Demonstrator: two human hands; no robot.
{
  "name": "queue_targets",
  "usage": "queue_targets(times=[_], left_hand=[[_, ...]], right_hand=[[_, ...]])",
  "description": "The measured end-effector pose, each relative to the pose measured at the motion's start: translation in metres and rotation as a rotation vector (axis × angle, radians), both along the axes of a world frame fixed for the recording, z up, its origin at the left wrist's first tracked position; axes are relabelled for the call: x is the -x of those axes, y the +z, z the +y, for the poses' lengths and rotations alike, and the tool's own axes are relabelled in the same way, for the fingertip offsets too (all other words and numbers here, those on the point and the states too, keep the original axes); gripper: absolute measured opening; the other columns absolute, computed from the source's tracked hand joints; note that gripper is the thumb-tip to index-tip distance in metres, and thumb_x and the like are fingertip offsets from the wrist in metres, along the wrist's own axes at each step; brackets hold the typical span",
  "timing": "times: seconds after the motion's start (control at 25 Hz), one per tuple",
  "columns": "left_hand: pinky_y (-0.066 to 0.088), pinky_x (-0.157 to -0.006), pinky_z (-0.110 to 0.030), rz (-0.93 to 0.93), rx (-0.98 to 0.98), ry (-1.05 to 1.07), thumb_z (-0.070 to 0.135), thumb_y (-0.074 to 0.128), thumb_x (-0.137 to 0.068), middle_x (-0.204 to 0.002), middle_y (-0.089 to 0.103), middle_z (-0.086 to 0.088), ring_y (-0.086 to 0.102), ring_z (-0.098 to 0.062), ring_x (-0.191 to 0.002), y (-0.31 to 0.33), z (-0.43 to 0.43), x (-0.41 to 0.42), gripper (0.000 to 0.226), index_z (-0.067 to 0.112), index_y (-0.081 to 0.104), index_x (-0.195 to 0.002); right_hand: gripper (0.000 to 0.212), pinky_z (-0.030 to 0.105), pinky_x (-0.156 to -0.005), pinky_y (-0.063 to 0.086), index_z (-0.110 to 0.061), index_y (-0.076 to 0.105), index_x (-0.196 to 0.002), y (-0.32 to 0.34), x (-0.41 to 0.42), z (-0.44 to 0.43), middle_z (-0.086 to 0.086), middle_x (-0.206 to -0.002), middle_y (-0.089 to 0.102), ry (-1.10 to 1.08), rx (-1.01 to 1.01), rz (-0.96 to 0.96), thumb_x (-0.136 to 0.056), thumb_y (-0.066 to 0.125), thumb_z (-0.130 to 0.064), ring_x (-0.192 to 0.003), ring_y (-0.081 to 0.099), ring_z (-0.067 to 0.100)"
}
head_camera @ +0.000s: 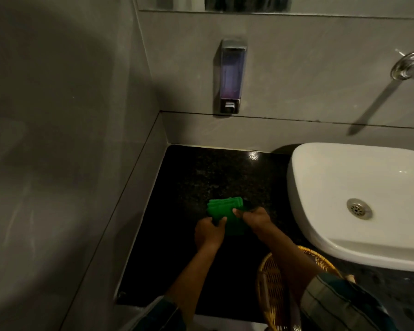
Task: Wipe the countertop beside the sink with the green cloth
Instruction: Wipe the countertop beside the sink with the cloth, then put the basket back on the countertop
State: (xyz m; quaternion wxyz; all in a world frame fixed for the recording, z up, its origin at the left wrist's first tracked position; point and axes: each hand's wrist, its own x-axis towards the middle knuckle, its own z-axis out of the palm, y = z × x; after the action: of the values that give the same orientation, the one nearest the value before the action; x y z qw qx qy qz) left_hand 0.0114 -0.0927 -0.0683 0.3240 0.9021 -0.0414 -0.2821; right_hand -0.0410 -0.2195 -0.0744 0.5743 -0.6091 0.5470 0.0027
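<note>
A folded green cloth (221, 212) lies over the dark speckled countertop (208, 173), left of the white sink (359, 199). My left hand (208, 232) grips the cloth's near left edge, thumb on top. My right hand (255, 218) pinches its right side between thumb and fingers. Both hands hold the cloth low over the counter; I cannot tell if it touches the surface. The lower part of the cloth is hidden between my hands.
A woven wicker basket (270, 292) stands on the counter's front, under my right forearm. A soap dispenser (232, 76) hangs on the back wall. A chrome tap (406, 66) juts out at the far right. A grey tiled wall (69, 139) bounds the counter's left side.
</note>
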Motion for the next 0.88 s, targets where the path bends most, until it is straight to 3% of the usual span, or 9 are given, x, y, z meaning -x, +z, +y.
queue_targets(times=[0.12,0.28,0.48,0.6,0.76,0.88], left_hand=[[0.053,-0.092,-0.041,0.106,0.175,0.097,0.036,0.073,-0.08,-0.117,0.069,-0.018,0.065,-0.031,-0.107,-0.007,-0.012,-0.011,0.047,0.004,0.066,-0.113],[0.054,-0.09,-0.041,0.021,0.299,0.12,0.029,0.078,-0.075,-0.115,0.069,-0.019,0.066,-0.032,-0.103,0.001,-0.045,-0.03,0.049,0.01,0.056,-0.115],[0.048,-0.099,-0.04,-0.06,0.133,-0.005,0.025,0.074,-0.077,-0.131,0.059,-0.015,0.055,-0.033,-0.121,-0.008,-0.062,-0.028,0.066,0.018,0.041,-0.134],[0.045,-0.103,-0.043,-0.248,0.182,-0.044,0.021,0.072,-0.076,-0.132,0.055,-0.014,0.05,-0.033,-0.124,0.007,-0.045,-0.008,0.069,0.017,0.039,-0.137],[0.053,-0.084,-0.034,-0.109,0.279,-0.269,0.029,0.073,-0.078,-0.116,0.062,-0.007,0.063,-0.024,-0.099,0.027,-0.01,0.036,0.056,0.022,0.047,-0.127],[0.052,-0.075,-0.032,0.027,0.217,-0.376,0.043,0.073,-0.075,-0.092,0.062,0.007,0.064,-0.017,-0.089,0.039,0.021,0.079,0.06,0.026,0.043,-0.125]], right_hand=[[0.02,0.043,-0.084,0.058,-0.007,0.069,-0.077,0.003,-0.007,-0.011,0.021,-0.104,0.073,-0.059,-0.063,-0.074,-0.072,0.081,-0.021,-0.087,0.07,0.031],[0.043,0.033,-0.086,0.054,-0.006,0.07,-0.108,0.005,-0.014,-0.035,0.017,-0.11,0.072,-0.063,0.191,-0.046,-0.075,0.076,-0.034,-0.099,0.068,0.03],[0.05,0.037,-0.097,0.048,-0.003,0.059,-0.123,0.008,-0.002,-0.035,0.023,-0.124,0.062,0.206,0.444,0.146,-0.079,0.071,-0.024,-0.116,0.058,0.036],[0.056,0.036,-0.102,0.043,-0.005,0.052,-0.131,0.032,0.032,-0.015,0.021,-0.128,0.056,0.315,0.576,0.087,-0.08,0.069,-0.02,-0.12,0.052,0.036],[0.031,0.025,-0.085,0.046,-0.014,0.069,-0.109,0.066,0.127,0.01,0.011,-0.106,0.069,0.327,0.59,-0.053,-0.078,0.073,-0.018,-0.096,0.066,0.025],[0.011,0.031,-0.066,0.053,-0.031,0.066,-0.085,0.079,0.214,0.017,-0.007,-0.086,0.064,0.305,0.728,0.161,-0.077,0.069,-0.037,-0.07,0.061,0.012]])
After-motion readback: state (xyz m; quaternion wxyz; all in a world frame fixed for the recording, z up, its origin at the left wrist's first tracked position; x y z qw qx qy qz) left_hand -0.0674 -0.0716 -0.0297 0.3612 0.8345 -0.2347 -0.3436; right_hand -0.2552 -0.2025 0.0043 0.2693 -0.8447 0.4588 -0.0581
